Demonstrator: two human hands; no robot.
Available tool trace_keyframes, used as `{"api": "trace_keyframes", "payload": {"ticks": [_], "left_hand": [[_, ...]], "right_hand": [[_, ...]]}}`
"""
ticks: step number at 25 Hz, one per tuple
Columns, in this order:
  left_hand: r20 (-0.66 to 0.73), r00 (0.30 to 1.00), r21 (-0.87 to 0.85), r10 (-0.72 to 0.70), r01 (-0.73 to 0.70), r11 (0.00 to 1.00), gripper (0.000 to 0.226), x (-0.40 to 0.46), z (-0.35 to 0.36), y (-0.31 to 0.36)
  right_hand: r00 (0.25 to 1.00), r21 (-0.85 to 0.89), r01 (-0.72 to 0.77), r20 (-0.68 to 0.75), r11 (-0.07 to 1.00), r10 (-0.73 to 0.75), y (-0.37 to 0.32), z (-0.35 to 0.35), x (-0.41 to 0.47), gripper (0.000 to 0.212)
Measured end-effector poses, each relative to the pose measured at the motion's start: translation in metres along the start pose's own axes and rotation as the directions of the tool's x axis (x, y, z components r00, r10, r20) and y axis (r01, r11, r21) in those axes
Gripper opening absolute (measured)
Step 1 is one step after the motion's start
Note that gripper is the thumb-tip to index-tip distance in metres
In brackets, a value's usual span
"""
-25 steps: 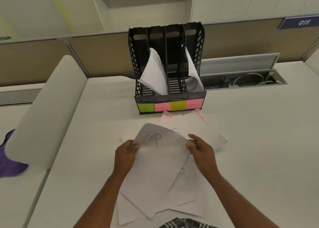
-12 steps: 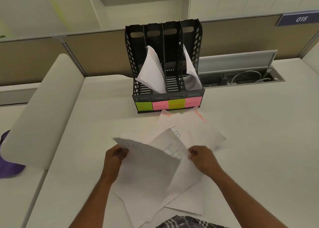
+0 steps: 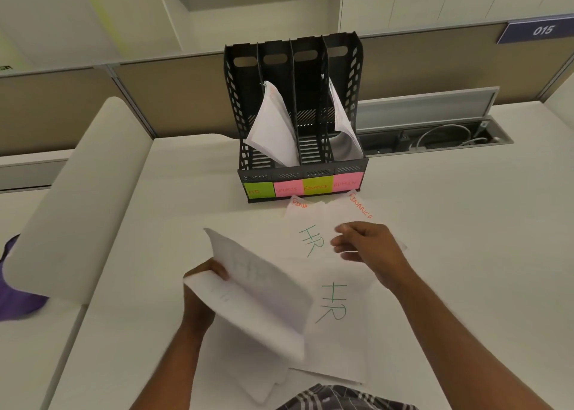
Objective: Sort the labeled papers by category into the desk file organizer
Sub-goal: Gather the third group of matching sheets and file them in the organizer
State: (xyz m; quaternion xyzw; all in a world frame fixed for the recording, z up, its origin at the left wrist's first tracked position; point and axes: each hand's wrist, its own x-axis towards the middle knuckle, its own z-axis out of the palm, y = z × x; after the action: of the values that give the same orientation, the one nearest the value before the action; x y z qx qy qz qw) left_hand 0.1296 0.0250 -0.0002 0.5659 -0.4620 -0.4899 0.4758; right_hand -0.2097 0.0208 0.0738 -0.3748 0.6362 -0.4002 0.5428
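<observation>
My left hand [image 3: 203, 280] grips a lifted HR sheet [image 3: 257, 294]. My right hand [image 3: 368, 248], fingers loosely spread, rests on another HR paper [image 3: 310, 242] ahead of it.

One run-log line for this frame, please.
left hand: holds lifted HR sheets | right hand: on desk pile, grip unclear | organizer: HR slot empty, papers in slots two and four

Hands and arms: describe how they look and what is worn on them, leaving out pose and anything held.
The left hand and right hand are bare: no gloves, rings, watch or bracelet show. Both forearms are uncovered up to the bottom edge of the picture, with no sleeves visible. The only clothing in view is a strip of plaid fabric, grey, dark and white checked, between the arms at the bottom edge.
</observation>
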Motion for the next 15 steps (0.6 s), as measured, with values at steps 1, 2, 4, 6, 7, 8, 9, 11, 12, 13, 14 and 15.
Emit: {"api": "trace_keyframes", "payload": {"ticks": [1, 2, 4, 6, 7, 8, 9, 11, 12, 13, 14, 15], "left_hand": [[-0.034, 0.999, -0.018, -0.028, 0.028, 0.999, 0.012, -0.001, -0.007, -0.002], [-0.071, 0.996, -0.038, -0.059, 0.057, 0.998, 0.012, -0.001, -0.013, -0.004], [-0.117, 0.989, -0.1, -0.095, 0.083, 0.992, 0.014, -0.001, -0.017, -0.003], [-0.116, 0.988, -0.141, -0.098, 0.081, 0.987, 0.014, -0.003, -0.014, -0.001], [-0.111, 0.989, -0.142, -0.1, 0.083, 0.986, 0.013, -0.004, -0.011, 0.002], [-0.11, 0.989, -0.136, -0.103, 0.088, 0.987, 0.014, -0.004, -0.008, 0.003], [-0.12, 0.987, -0.123, -0.106, 0.092, 0.988, 0.02, -0.004, -0.005, 0.002], [-0.178, 0.98, -0.089, -0.092, 0.077, 0.993, 0.024, -0.004, 0.001, 0.003], [-0.202, 0.975, -0.115, -0.092, 0.07, 0.991, 0.018, -0.004, 0.004, 0.004], [-0.212, 0.971, -0.186, -0.112, 0.073, 0.98, 0.013, -0.002, 0.008, 0.007], [-0.202, 0.969, -0.285, -0.14, 0.079, 0.955, 0.015, 0.0, 0.011, 0.011], [-0.187, 0.969, -0.346, -0.162, 0.089, 0.934, 0.027, 0.004, 0.012, 0.015]], "right_hand": [[0.992, -0.158, -0.04, -0.122, 0.987, 0.02, 0.01, -0.005, 0.005, 0.015], [0.984, -0.378, -0.099, -0.172, 0.92, 0.035, 0.023, -0.009, 0.009, 0.014], [0.989, -0.729, -0.145, -0.111, 0.669, 0.093, 0.046, -0.006, 0.006, 0.024], [0.985, -0.858, -0.135, -0.061, 0.495, 0.163, 0.066, 0.004, -0.001, 0.039], [0.985, -0.88, -0.128, -0.059, 0.458, 0.163, 0.074, 0.009, -0.003, 0.043], [0.985, -0.876, -0.139, -0.075, 0.462, 0.155, 0.079, 0.013, -0.006, 0.046], [0.985, -0.852, -0.158, -0.1, 0.498, 0.142, 0.082, 0.016, -0.007, 0.049], [0.984, -0.808, -0.18, -0.151, 0.561, 0.099, 0.084, 0.02, -0.007, 0.06], [0.985, -0.821, -0.167, -0.158, 0.546, 0.062, 0.083, 0.02, -0.006, 0.067], [0.988, -0.855, -0.142, -0.149, 0.499, 0.026, 0.082, 0.02, -0.005, 0.072], [0.991, -0.889, -0.121, -0.131, 0.442, 0.008, 0.081, 0.021, -0.004, 0.071], [0.993, -0.91, -0.111, -0.116, 0.399, 0.012, 0.079, 0.022, -0.003, 0.067]]}}
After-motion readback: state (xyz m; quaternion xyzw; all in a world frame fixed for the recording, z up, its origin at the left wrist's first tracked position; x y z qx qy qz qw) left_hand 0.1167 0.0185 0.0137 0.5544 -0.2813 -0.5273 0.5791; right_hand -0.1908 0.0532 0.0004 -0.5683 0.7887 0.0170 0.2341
